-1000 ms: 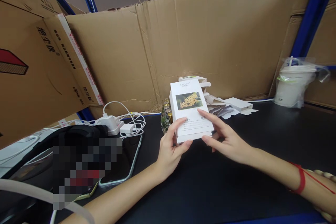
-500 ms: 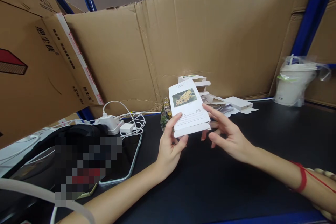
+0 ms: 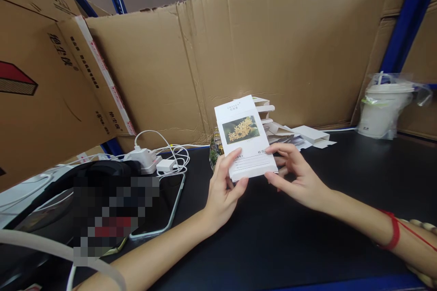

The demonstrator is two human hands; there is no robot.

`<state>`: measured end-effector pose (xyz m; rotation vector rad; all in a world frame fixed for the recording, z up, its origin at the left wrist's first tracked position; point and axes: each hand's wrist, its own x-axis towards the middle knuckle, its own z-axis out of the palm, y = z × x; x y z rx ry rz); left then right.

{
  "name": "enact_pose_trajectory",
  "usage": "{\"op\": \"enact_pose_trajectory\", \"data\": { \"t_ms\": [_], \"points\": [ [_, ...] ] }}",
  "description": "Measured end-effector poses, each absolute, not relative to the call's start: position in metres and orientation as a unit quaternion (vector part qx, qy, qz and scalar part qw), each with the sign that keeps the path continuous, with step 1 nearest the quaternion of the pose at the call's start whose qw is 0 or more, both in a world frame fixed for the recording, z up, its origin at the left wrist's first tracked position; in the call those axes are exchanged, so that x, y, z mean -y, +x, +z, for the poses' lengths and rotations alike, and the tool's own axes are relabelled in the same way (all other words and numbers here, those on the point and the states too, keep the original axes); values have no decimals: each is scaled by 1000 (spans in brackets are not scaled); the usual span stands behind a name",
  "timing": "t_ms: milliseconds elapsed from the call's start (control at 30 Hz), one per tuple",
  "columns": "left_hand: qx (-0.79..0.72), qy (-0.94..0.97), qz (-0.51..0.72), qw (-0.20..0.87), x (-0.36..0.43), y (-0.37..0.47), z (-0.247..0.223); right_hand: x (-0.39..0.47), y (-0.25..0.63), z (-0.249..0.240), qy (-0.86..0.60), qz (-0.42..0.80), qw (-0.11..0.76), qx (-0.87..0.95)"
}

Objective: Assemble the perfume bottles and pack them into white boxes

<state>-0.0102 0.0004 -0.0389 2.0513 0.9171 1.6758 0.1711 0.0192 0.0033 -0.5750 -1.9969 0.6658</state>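
Observation:
A white cardboard box (image 3: 244, 157) with a picture of yellow flowers is tilted up in front of me, printed face toward me. My left hand (image 3: 225, 191) is closed on its lower left corner, index finger on the face and thumb at the bottom edge. With index finger and thumb, my right hand (image 3: 298, 175) grips the lower right corner. The end flap at the bottom edge lies nearly closed. Behind it, partly hidden, are small gold-capped bottles (image 3: 220, 149) and more white boxes (image 3: 264, 108).
An opened white carton (image 3: 312, 135) lies at the back right. A lidded cup (image 3: 384, 111) in a plastic bag stands by the blue post. On the left are a tablet (image 3: 170, 200), a white charger (image 3: 145, 161) with cables, and a black headset-like item (image 3: 99, 170). Cardboard walls (image 3: 290, 50) enclose the back.
The bottom flap, sticking out before, is now folded in against the box. My right hand has closed on the lower right corner, and the box face has turned more toward me.

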Motion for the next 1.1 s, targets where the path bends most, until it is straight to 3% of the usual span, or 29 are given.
{"op": "enact_pose_trajectory", "data": {
  "t_ms": [233, 400, 800, 1100],
  "points": [
    [-322, 717, 586, 196, 1, -8, -39, -20, 174, 4, -210, 339, 434, 808],
    [-324, 722, 584, 181, 2, -11, -38, -20, 174, 4, -206, 322, 429, 818],
    [-277, 712, 587, 268, 1, -13, -37, -20, 175, 3, -209, 318, 420, 824],
    [-277, 715, 593, 245, -2, -15, -39, -21, 174, 3, -201, 310, 419, 830]
  ]
}}
